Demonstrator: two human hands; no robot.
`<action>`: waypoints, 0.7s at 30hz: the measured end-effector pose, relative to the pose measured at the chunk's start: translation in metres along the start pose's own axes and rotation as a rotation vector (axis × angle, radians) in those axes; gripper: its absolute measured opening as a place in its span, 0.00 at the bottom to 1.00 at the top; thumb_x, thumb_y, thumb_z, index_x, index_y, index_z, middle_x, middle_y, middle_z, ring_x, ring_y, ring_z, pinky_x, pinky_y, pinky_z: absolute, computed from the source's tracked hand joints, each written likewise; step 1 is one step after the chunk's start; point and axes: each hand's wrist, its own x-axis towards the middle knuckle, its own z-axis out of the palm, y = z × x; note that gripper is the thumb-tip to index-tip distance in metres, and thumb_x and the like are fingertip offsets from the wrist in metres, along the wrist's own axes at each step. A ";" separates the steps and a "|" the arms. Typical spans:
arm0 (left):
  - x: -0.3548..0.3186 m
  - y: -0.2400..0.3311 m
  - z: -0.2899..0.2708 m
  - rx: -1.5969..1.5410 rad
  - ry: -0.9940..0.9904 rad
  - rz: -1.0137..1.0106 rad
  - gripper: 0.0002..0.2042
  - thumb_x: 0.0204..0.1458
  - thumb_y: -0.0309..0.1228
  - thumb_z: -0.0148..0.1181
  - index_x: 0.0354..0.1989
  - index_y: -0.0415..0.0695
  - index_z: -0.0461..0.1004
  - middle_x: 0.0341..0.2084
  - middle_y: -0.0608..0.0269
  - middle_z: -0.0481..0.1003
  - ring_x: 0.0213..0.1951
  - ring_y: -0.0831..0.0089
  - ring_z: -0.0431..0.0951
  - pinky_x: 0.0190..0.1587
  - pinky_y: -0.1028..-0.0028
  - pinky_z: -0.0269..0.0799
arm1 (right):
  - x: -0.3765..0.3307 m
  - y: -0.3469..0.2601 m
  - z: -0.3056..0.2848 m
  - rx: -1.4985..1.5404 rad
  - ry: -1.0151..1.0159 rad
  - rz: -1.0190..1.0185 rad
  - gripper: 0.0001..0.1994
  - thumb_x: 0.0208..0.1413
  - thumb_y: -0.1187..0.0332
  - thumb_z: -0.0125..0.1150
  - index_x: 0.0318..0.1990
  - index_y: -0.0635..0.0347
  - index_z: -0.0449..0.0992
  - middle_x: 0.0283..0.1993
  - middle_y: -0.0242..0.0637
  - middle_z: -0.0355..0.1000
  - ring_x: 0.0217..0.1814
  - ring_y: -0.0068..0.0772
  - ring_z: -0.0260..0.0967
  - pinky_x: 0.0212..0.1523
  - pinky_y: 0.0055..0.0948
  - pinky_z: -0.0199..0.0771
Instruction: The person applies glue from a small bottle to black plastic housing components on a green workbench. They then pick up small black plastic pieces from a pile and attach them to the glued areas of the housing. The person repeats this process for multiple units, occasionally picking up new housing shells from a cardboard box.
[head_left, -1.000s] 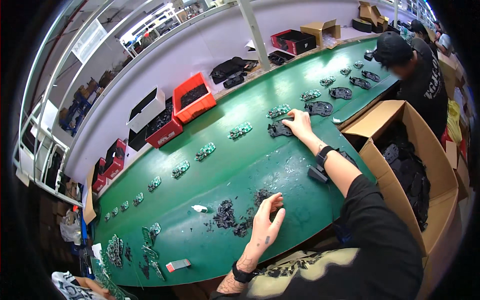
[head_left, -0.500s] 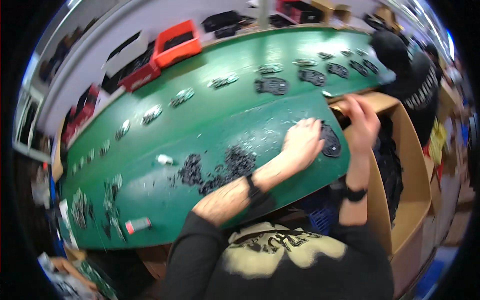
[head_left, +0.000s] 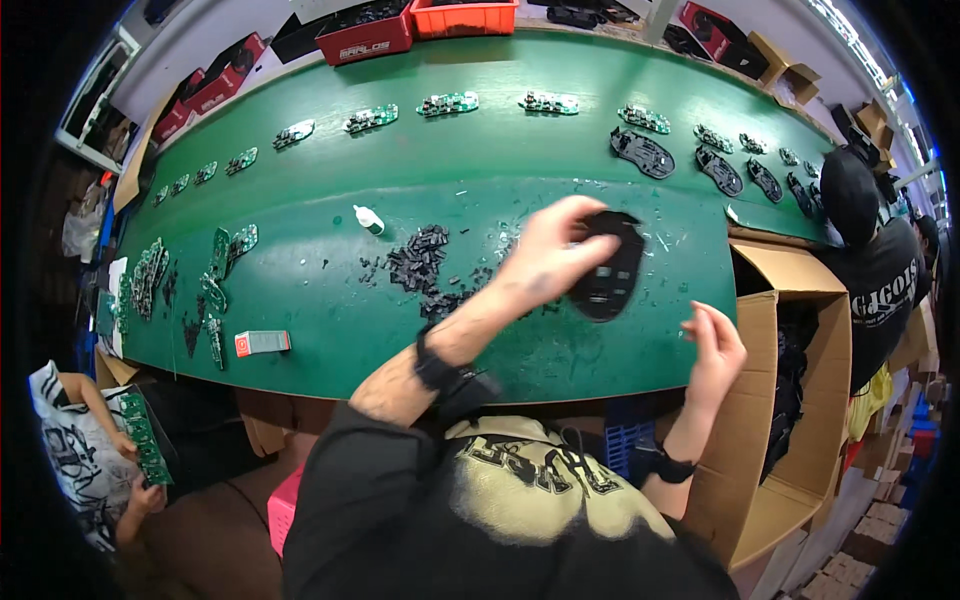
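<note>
Spanning the view, long green work table (head_left: 330,250), then open brown cardboard box (head_left: 800,400) at right; left hand (head_left: 550,255) gripping flat black oval plastic shell (head_left: 608,268) just above table, best kept level; right hand (head_left: 715,345) empty, fingers loosely curled, nearby.

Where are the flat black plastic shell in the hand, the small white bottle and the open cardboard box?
Flat black plastic shell (head_left: 606,280): head view, its middle.
Small white bottle (head_left: 368,219): head view, its body.
Open cardboard box (head_left: 758,345): head view, its left wall.
</note>
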 end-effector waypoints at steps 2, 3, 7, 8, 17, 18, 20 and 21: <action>-0.040 -0.001 -0.039 -0.087 0.202 -0.003 0.17 0.52 0.26 0.62 0.49 0.34 0.70 0.41 0.58 0.76 0.43 0.73 0.77 0.48 0.72 0.74 | -0.001 -0.005 0.034 -0.074 -0.216 -0.028 0.06 0.55 0.75 0.61 0.39 0.66 0.80 0.32 0.33 0.75 0.33 0.20 0.71 0.32 0.19 0.69; -0.062 -0.007 -0.059 -0.101 0.305 -0.038 0.19 0.53 0.27 0.62 0.51 0.33 0.68 0.43 0.55 0.76 0.44 0.73 0.76 0.45 0.73 0.75 | -0.003 -0.007 0.052 -0.145 -0.258 -0.120 0.07 0.54 0.76 0.61 0.40 0.64 0.80 0.33 0.33 0.75 0.33 0.20 0.71 0.32 0.19 0.69; -0.145 -0.015 -0.094 -0.144 0.622 -0.138 0.18 0.55 0.28 0.59 0.53 0.36 0.66 0.39 0.60 0.76 0.35 0.79 0.76 0.31 0.80 0.73 | -0.004 -0.012 0.101 -0.300 -0.336 -0.276 0.10 0.51 0.73 0.65 0.41 0.61 0.80 0.34 0.35 0.73 0.29 0.25 0.70 0.30 0.22 0.70; -0.159 -0.019 -0.097 -0.113 0.644 -0.133 0.17 0.56 0.27 0.58 0.52 0.36 0.65 0.38 0.62 0.76 0.34 0.80 0.75 0.31 0.81 0.73 | -0.003 -0.011 0.109 -0.325 -0.351 -0.276 0.10 0.51 0.73 0.65 0.42 0.61 0.80 0.34 0.36 0.72 0.29 0.25 0.70 0.30 0.22 0.70; -0.168 -0.040 -0.100 -0.151 0.652 -0.057 0.14 0.57 0.22 0.56 0.50 0.38 0.66 0.36 0.64 0.75 0.33 0.83 0.73 0.32 0.81 0.73 | -0.002 -0.013 0.136 -0.458 -0.524 -0.254 0.06 0.49 0.73 0.65 0.35 0.63 0.79 0.32 0.34 0.69 0.28 0.28 0.67 0.30 0.25 0.69; -0.167 -0.041 -0.101 -0.144 0.646 -0.053 0.14 0.57 0.22 0.56 0.50 0.38 0.66 0.36 0.64 0.75 0.33 0.83 0.73 0.32 0.81 0.73 | -0.001 -0.014 0.136 -0.454 -0.533 -0.250 0.05 0.50 0.74 0.65 0.34 0.63 0.78 0.31 0.34 0.69 0.27 0.28 0.67 0.30 0.25 0.69; -0.164 -0.042 -0.102 -0.129 0.632 -0.045 0.13 0.57 0.22 0.56 0.50 0.38 0.66 0.36 0.64 0.75 0.33 0.83 0.73 0.32 0.81 0.73 | -0.001 -0.016 0.135 -0.447 -0.551 -0.242 0.04 0.50 0.75 0.64 0.33 0.64 0.76 0.29 0.34 0.68 0.26 0.29 0.66 0.29 0.25 0.68; -0.165 -0.042 -0.103 -0.117 0.630 -0.044 0.13 0.57 0.23 0.56 0.50 0.38 0.66 0.36 0.64 0.75 0.32 0.83 0.73 0.32 0.81 0.73 | -0.001 -0.015 0.135 -0.441 -0.555 -0.267 0.04 0.50 0.75 0.63 0.33 0.64 0.75 0.30 0.34 0.68 0.27 0.28 0.67 0.30 0.24 0.68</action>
